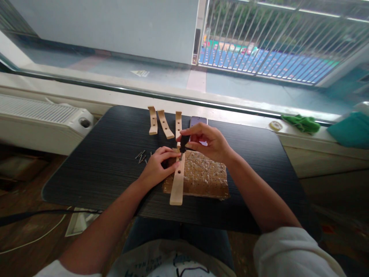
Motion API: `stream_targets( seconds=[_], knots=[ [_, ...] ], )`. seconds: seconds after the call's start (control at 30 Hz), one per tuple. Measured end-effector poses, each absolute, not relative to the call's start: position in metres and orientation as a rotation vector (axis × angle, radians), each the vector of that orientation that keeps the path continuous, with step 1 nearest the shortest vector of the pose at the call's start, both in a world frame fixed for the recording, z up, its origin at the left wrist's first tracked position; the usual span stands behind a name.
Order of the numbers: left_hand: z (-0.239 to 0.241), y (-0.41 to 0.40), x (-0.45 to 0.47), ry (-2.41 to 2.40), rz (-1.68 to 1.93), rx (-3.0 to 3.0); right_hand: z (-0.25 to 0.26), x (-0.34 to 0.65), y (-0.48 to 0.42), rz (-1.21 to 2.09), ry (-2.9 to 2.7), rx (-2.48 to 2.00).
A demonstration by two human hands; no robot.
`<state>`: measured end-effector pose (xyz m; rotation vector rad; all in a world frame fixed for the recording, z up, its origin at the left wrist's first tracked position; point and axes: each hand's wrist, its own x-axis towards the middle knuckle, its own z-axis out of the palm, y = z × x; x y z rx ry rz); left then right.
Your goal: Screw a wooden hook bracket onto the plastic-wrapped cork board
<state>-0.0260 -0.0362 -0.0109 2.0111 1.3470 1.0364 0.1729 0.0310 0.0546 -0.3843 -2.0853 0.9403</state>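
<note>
A screwdriver (183,141) with a black handle stands nearly upright in my right hand (209,140), its fingers closed round the handle. Its tip points down at the upper hole of a pale wooden hook (177,188). That piece lies lengthwise across a brown, tape-wrapped block (206,175). From the left, my left hand (161,163) pinches the wooden hook near the screwdriver's tip. Whether a screw sits under the tip is too small to tell. Several loose screws (140,156) lie on the table left of the block.
Three more wooden hooks (165,124) lie at the back of the dark table (109,161), beside a phone (198,120). On the windowsill are a tape roll (276,125), a green cloth (301,123) and a teal item (350,130). A radiator (43,115) stands at left.
</note>
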Motion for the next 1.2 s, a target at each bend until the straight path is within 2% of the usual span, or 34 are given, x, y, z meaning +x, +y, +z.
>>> stream_targets(
  seconds=[0.9, 1.2],
  knots=[
    [-0.011, -0.036, -0.026, 1.329, 1.046, 1.994, 0.047, 0.163, 0.03, 0.672, -1.981, -0.444],
    [-0.011, -0.037, -0.026, 1.325, 1.044, 1.986, 0.047, 0.161, 0.028, 0.414, -1.966, -0.466]
  ],
)
